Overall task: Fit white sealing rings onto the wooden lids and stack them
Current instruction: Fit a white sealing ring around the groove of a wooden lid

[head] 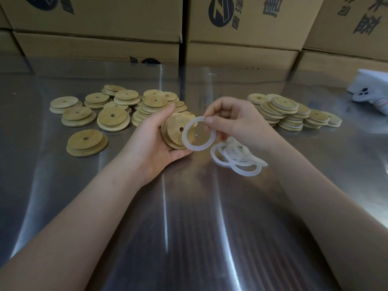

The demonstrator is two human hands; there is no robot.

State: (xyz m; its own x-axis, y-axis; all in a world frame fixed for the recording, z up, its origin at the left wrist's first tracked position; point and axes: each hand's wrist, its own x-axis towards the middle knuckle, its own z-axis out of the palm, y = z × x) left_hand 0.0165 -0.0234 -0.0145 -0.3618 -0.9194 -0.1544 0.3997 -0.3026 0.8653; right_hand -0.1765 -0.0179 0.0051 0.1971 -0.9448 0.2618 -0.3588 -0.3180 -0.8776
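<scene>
My left hand [155, 139] grips a round wooden lid [173, 128] with a small centre hole, tilted on edge and facing right. My right hand [235, 120] pinches a white sealing ring [190, 143] by its top, hanging just in front of the lid's face. A loose heap of white rings [237, 158] lies on the table under my right wrist. Bare wooden lids [113, 112] are scattered and piled at the left. Lids with white rings fitted stand in stacks [289, 114] at the right.
The table [189, 227] is shiny metal under clear film. Cardboard boxes [241, 38] form a wall along its far edge. A white packet [371, 91] lies at the far right.
</scene>
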